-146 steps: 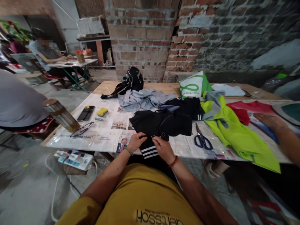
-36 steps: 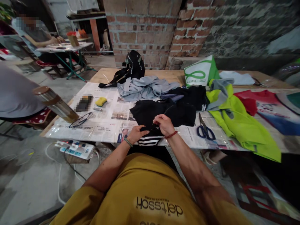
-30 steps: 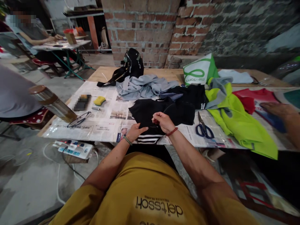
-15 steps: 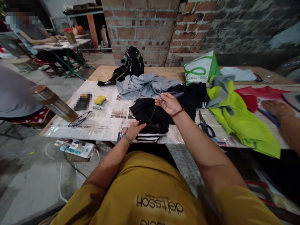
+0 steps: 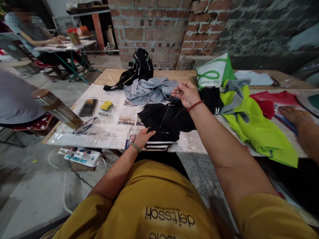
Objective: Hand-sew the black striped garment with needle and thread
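Black cloth with white stripes [image 5: 159, 114] lies at the table's front edge, its striped border toward me. My left hand [image 5: 143, 137] pinches its left side, thumb on top and fingers partly under the fabric. Up and to the right, my right hand [image 5: 185, 94] is closed in a pinch on a pale thread [image 5: 165, 114], which runs taut down to the cloth beside my left thumb. Any needle between the fingertips is too small to make out. A second, looser strand curves below the right hand. A grey garment [image 5: 149, 89] lies just behind the black cloth.
A metal flask [image 5: 57, 109], glasses [image 5: 86, 126], a yellow sponge [image 5: 106, 105] and a black bag [image 5: 142, 64] are on the left. To the right lie a lime garment [image 5: 259, 122] and another person's hand [image 5: 290, 114]. A power strip [image 5: 82, 156] sits below the table edge.
My right hand has moved up and to the right, drawing out more thread; a small loop on the cloth has shrunk. My forearm now covers the scissors. My left hand stays put.
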The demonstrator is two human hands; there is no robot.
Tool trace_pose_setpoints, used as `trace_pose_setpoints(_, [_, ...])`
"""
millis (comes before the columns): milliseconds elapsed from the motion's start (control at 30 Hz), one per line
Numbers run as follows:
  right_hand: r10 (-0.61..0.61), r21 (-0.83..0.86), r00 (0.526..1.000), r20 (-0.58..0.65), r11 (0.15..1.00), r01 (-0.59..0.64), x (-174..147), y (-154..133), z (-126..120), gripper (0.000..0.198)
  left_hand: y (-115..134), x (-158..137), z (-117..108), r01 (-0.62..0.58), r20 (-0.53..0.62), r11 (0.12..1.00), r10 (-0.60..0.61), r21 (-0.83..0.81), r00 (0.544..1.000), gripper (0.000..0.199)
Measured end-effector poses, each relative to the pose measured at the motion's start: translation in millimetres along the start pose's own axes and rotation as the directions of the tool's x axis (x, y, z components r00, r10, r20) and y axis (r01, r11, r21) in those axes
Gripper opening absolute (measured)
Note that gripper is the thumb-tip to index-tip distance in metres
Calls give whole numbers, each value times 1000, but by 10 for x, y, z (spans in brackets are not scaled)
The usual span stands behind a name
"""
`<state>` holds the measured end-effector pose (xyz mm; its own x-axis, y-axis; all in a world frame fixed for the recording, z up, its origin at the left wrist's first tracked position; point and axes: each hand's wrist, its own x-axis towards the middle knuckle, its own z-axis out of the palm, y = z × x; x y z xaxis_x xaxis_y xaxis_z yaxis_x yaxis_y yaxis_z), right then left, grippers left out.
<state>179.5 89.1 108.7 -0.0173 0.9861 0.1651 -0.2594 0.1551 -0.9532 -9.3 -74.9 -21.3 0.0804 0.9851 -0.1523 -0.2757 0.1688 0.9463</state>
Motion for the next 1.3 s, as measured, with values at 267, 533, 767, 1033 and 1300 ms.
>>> trace_pose_setpoints(267, [-26,-48,998,-56,999,23,134,-112,9,8,15,-9,10,-10,4,1000,10,7,1000,27])
trace_pose_setpoints(533, [-48,-74,994,-102,996,40,276,-180,-5,12,27,-17,15,7,5,1000,-7,-7,1000,27])
trace_pose_setpoints(767, [-54,-121,995,-87,992,44,319,-206,10,11,34,-23,21,13,-3,1000,-13,2,1000,25])
trace_pose_setpoints(1033, [3,-270,998,62,963,14,-125,89,87,8,8,7,6,-41,-63,999,42,9,997,29])
trace_pose_setpoints(1300, [76,-726,874,481,593,348,-914,669,-19,16,-21,35,-10,-150,-169,984,164,94,972,21])
